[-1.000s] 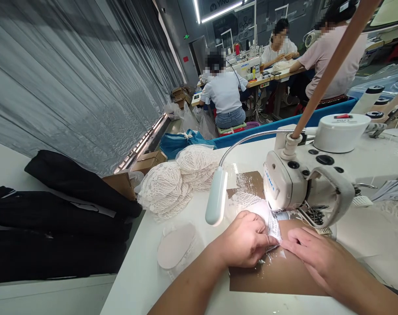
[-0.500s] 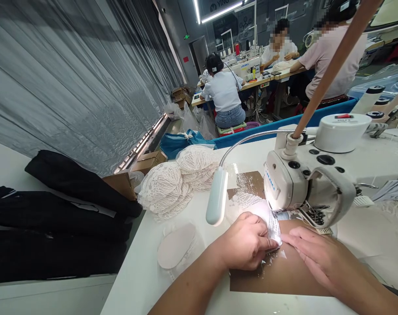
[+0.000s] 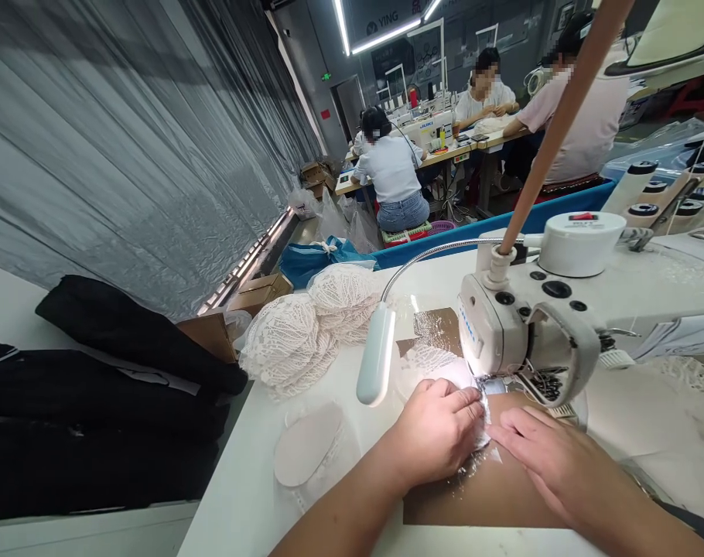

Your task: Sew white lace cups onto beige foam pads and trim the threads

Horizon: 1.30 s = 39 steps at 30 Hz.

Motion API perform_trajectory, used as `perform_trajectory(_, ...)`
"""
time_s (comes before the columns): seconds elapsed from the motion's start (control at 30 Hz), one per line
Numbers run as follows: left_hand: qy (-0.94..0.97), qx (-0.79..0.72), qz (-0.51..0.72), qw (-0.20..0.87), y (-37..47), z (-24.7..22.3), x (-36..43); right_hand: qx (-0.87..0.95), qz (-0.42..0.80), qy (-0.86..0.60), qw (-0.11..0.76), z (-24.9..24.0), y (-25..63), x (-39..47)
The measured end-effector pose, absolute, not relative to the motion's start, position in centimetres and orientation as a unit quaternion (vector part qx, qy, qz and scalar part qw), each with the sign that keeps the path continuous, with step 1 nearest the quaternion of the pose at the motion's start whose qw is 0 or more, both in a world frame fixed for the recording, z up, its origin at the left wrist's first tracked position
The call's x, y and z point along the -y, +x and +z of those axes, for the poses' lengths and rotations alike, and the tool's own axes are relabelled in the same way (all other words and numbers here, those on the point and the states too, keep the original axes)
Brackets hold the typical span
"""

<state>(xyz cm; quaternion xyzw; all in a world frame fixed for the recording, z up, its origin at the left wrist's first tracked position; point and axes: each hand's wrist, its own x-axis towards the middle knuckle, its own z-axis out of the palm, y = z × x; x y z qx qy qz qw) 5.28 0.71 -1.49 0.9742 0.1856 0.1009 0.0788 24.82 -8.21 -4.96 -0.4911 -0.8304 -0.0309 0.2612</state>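
A white lace bra cup (image 3: 439, 363) lies under the head of the sewing machine (image 3: 491, 333), its edge at the needle area. My left hand (image 3: 445, 429) presses on the cup with curled fingers, gripping its lace edge just in front of the presser foot. My left fingertips are partly hidden against the fabric. My right hand (image 3: 546, 456) rests on the brown machine plate (image 3: 473, 503), fingers stretched toward the left. Its index fingertip touches the near end of the lace edge. Lint and thread bits lie scattered between the hands.
Stacked lace cups (image 3: 288, 340) sit at the table's left. Nearer lies an oval beige pad (image 3: 309, 445) on sheer fabric. A gooseneck lamp (image 3: 376, 356) hangs beside the machine head. Thread cones (image 3: 636, 186) stand at right; co-workers sit at machines behind.
My left fingers have shifted up and closed further over the lace edge. My right fingers have bent slightly, with the index finger still at the fabric. The camera view has turned a little.
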Motion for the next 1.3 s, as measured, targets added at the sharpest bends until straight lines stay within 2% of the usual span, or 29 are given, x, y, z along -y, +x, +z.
perform_trajectory(0.13, 0.975, -0.186, 0.094, 0.073, 5.1, -1.2, -0.8, 0.824, -0.044, -0.497, 0.268, -4.8, 24.7, 8.1)
perform_trajectory(0.63, 0.961, -0.264, 0.084, 0.017, 5.9, -0.9, -0.9, 0.777, -0.135, -0.581, 0.201, -4.6, 24.5, 7.0)
perform_trajectory(0.83, 0.977, -0.183, 0.102, 0.042, 4.8, -0.9, -1.0, 0.759, -0.17, -0.603, 0.179, -6.2, 25.3, 7.2)
perform_trajectory(1.07, 0.983, -0.118, 0.114, 0.081, 4.6, -1.2, -1.4, 0.807, -0.085, -0.543, 0.216, -4.6, 24.7, 7.1)
perform_trajectory(1.3, 0.974, -0.16, 0.128, 0.096, 4.9, -1.7, -1.0, 0.792, -0.098, -0.551, 0.244, -4.2, 24.2, 7.5)
